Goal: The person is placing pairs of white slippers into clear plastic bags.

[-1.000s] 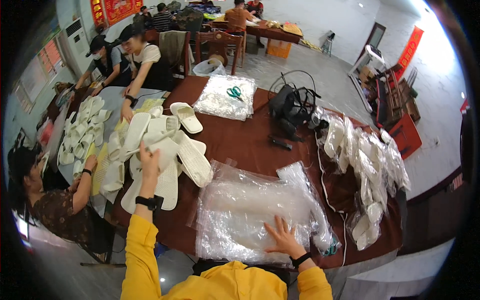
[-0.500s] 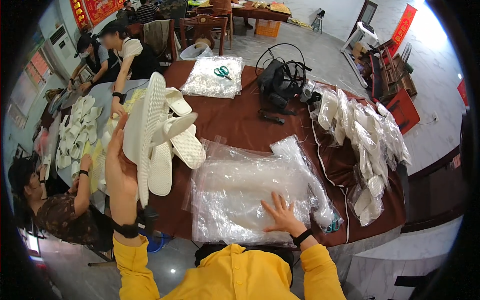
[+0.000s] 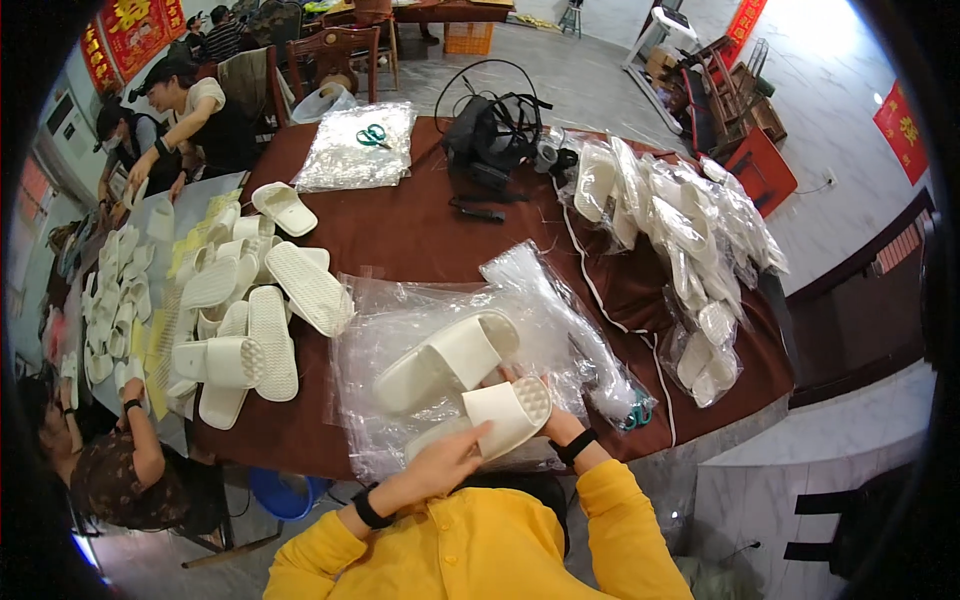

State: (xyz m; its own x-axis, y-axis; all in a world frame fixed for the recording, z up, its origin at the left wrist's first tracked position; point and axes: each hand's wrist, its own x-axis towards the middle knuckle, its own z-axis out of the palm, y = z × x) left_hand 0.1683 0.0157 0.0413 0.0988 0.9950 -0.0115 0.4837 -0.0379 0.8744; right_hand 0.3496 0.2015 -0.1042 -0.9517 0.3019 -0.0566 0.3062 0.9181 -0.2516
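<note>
The broad brown-clothed table (image 3: 420, 230) carried a near pile of clear plastic bags (image 3: 400, 340), spread flat for reach. A white foam slipper (image 3: 450, 358) lay upon it. Nearer, another white slipper (image 3: 500, 418) was gripped by the left hand (image 3: 447, 462) and the right hand (image 3: 545, 418), fingers closed around it.

A cream-white slipper (image 3: 500, 415) is held sole-up over the near table edge, its studded underside facing the camera, toe end pointing right. A second matching slipper (image 3: 450, 360) lies just behind it, strap up, on a heap of clear plastic bags (image 3: 400, 320), pointing diagonally up-right
</note>
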